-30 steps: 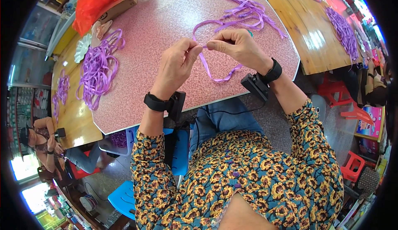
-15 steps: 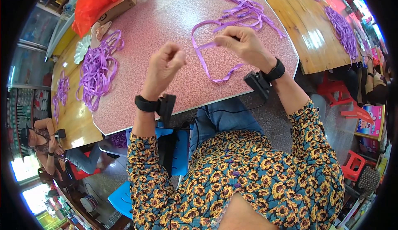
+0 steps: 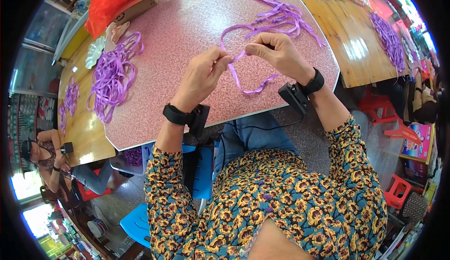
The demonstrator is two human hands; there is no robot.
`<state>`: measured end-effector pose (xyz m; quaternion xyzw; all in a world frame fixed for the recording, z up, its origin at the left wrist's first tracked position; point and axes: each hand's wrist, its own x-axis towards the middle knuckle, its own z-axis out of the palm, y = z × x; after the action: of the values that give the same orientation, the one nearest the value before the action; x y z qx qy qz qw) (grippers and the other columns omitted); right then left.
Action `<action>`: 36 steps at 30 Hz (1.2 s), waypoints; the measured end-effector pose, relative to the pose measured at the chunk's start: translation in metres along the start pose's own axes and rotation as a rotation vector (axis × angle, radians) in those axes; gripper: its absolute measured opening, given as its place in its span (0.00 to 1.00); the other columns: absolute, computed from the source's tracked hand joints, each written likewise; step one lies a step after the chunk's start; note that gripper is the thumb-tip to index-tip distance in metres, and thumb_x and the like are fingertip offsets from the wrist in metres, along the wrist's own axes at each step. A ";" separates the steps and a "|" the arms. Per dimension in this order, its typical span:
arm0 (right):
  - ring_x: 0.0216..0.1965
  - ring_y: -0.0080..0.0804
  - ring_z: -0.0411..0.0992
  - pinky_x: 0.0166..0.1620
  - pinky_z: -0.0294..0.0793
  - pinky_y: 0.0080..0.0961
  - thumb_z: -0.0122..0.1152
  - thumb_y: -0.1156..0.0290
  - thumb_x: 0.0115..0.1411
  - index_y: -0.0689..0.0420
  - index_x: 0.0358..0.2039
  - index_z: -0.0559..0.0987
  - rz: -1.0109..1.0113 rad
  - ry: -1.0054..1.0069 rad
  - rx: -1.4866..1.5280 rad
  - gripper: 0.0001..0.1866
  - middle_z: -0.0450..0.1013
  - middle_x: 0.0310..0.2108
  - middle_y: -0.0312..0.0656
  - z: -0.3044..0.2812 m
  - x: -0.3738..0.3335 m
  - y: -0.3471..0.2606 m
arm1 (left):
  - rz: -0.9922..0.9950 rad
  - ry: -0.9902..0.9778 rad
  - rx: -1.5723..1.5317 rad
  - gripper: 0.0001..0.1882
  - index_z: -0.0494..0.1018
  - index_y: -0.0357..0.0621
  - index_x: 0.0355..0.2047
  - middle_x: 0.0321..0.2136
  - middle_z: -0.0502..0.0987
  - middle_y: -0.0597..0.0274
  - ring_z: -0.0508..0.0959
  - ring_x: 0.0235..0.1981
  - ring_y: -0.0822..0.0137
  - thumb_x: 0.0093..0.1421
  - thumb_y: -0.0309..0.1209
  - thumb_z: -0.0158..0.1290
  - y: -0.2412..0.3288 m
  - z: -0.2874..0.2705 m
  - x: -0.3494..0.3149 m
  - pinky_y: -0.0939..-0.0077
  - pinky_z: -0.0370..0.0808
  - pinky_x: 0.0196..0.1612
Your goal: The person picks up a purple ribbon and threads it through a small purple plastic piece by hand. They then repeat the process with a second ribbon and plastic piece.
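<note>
A flat purple ribbon (image 3: 238, 56) runs between my two hands over the pink speckled tabletop (image 3: 183, 26). My left hand (image 3: 202, 75) pinches it between thumb and fingers. Close by on the right, my right hand (image 3: 277, 54) grips the same ribbon with its thumb against a curled forefinger. Below the hands, a loose length of it curves down onto the table. A loop passes behind toward a loose bunch of purple ribbons (image 3: 281, 14) at the far right. On the left lies a larger tangled heap of purple ribbons (image 3: 112, 75).
A red plastic bag (image 3: 115, 0) rests on a cardboard box at the far left. Wooden tables (image 3: 323, 26) with more purple ribbons flank the pink top. A person (image 3: 49, 154) sits at the left. Blue chairs (image 3: 202, 173) and red stools (image 3: 397, 189) stand around.
My left hand has moved right and up to meet the ribbon beside my right hand, and its fingers have closed on it. The right hand has shifted only slightly.
</note>
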<state>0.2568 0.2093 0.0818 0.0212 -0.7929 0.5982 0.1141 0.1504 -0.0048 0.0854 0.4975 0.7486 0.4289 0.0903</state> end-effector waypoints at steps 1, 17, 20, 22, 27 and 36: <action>0.26 0.11 0.60 0.28 0.60 0.14 0.62 0.64 0.63 0.61 0.33 0.81 -0.018 0.007 0.015 0.11 0.68 0.23 0.25 0.000 0.000 0.002 | -0.045 -0.012 0.031 0.10 0.74 0.37 0.40 0.27 0.76 0.57 0.75 0.27 0.66 0.64 0.32 0.53 -0.002 0.000 0.000 0.73 0.72 0.31; 0.28 0.13 0.63 0.30 0.62 0.15 0.61 0.64 0.63 0.61 0.34 0.81 -0.007 -0.005 -0.008 0.12 0.72 0.25 0.28 0.000 0.001 0.008 | -0.012 -0.072 -0.109 0.11 0.77 0.36 0.33 0.23 0.76 0.54 0.76 0.24 0.65 0.65 0.32 0.50 0.003 0.000 0.003 0.71 0.71 0.29; 0.27 0.13 0.62 0.30 0.62 0.15 0.61 0.65 0.64 0.61 0.34 0.81 -0.072 -0.040 -0.078 0.11 0.71 0.24 0.29 -0.004 0.000 0.015 | -0.038 -0.165 -0.051 0.13 0.77 0.37 0.33 0.23 0.76 0.56 0.77 0.25 0.66 0.66 0.34 0.49 -0.001 -0.006 0.005 0.72 0.72 0.30; 0.27 0.14 0.63 0.30 0.62 0.16 0.61 0.65 0.64 0.61 0.34 0.81 -0.053 -0.077 -0.128 0.11 0.71 0.24 0.29 -0.006 -0.004 0.011 | -0.046 -0.288 -0.112 0.14 0.77 0.36 0.35 0.23 0.77 0.63 0.77 0.29 0.72 0.68 0.34 0.48 -0.005 -0.011 0.004 0.76 0.73 0.34; 0.26 0.14 0.62 0.29 0.61 0.16 0.60 0.65 0.64 0.61 0.33 0.81 0.028 -0.142 -0.112 0.11 0.70 0.23 0.29 -0.013 -0.012 0.017 | -0.013 -0.371 -0.058 0.12 0.76 0.41 0.43 0.35 0.77 0.58 0.77 0.37 0.68 0.66 0.34 0.49 -0.015 -0.012 0.004 0.73 0.73 0.38; 0.30 0.19 0.67 0.32 0.66 0.17 0.62 0.63 0.62 0.60 0.38 0.81 -0.110 0.253 -0.410 0.13 0.75 0.33 0.35 -0.048 -0.007 0.042 | 0.062 -0.379 0.572 0.12 0.74 0.44 0.43 0.40 0.71 0.50 0.74 0.42 0.51 0.57 0.26 0.50 -0.013 0.011 0.016 0.59 0.73 0.45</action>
<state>0.2637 0.2664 0.0535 -0.0344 -0.8747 0.4157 0.2466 0.1397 0.0124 0.0736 0.5959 0.7931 0.1040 0.0716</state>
